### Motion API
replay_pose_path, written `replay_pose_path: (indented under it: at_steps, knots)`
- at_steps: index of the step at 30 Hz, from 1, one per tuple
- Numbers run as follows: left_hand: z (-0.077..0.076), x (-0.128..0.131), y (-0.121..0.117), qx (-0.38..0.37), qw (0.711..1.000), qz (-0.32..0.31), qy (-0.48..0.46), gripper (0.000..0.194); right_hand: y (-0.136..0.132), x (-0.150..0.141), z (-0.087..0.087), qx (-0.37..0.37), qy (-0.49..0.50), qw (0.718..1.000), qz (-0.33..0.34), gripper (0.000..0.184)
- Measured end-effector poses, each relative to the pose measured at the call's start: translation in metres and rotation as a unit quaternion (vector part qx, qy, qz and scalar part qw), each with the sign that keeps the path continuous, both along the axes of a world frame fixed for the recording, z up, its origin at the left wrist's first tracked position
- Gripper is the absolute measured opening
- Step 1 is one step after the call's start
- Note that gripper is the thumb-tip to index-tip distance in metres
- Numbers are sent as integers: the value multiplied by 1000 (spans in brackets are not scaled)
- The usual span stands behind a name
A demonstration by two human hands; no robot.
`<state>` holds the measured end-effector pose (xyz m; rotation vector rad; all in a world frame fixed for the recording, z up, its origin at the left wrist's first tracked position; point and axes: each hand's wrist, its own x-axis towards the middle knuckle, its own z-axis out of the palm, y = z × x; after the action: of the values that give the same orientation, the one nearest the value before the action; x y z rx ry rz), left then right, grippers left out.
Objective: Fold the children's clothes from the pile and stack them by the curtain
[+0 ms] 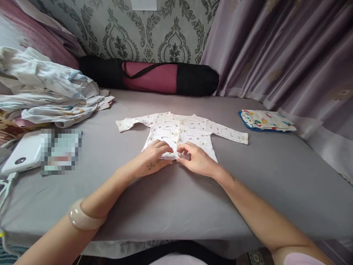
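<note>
Shirt (190, 129): lower hem partly hidden behind the left hand (154, 157) and right hand (200, 160); some print too small to read.
Packet (62, 151): near the bed's (165, 209) left edge, pixelated, as is the power bank's (27, 151) right side.
Clothes pile (63, 86): cut off by the picture's left edge, inner layers hidden.
Paper (143, 4): cut off at the top.
Curtain (261, 48): cut off at top and right.
</note>
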<state>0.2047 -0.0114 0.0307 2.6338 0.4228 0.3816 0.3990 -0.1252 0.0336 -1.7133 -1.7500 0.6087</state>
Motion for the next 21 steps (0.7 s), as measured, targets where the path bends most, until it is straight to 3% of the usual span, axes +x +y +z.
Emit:
replay_pose_path:
  at_steps: [3, 6, 12, 16, 21]
  knots:
    - [0, 14, -7, -2, 999, -30, 29, 30, 0, 2, -10, -11, -26, 1000, -1, 15]
    - [1, 24, -11, 10, 997, -11, 82, 37, -1, 3, -14, 6, 7, 1000, -25, 5]
    - [9, 41, -23, 95, 981, 42, 161, 25, 4, 15, -20, -45, 205, 972, -106, 13]
    - [3, 42, -25, 91, 985, 63, 134, 14, 6, 16, -20, -13, 264, 956, -125, 21]
    - [-9, 37, -21, 36, 995, 90, 29, 26, 6, 13, -18, 31, 243, 958, -148, 25]
